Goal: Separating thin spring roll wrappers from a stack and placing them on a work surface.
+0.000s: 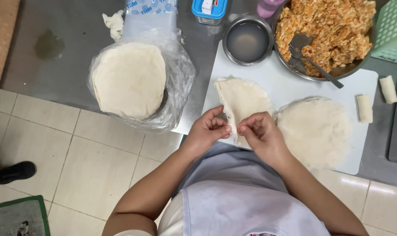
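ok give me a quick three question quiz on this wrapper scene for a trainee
1. True or false: both hands pinch the same thin wrapper.
2. Where does the fork lie? A) in the small steel bowl B) in the big bowl of orange filling C) on the floor
3. Fill in: the stack of round wrappers to the left sits in a clear plastic ____.

Key
1. True: the left hand and right hand both grip its near edge over the white cutting board.
2. B: it rests in the filling bowl; the small steel bowl holds only liquid.
3. bag
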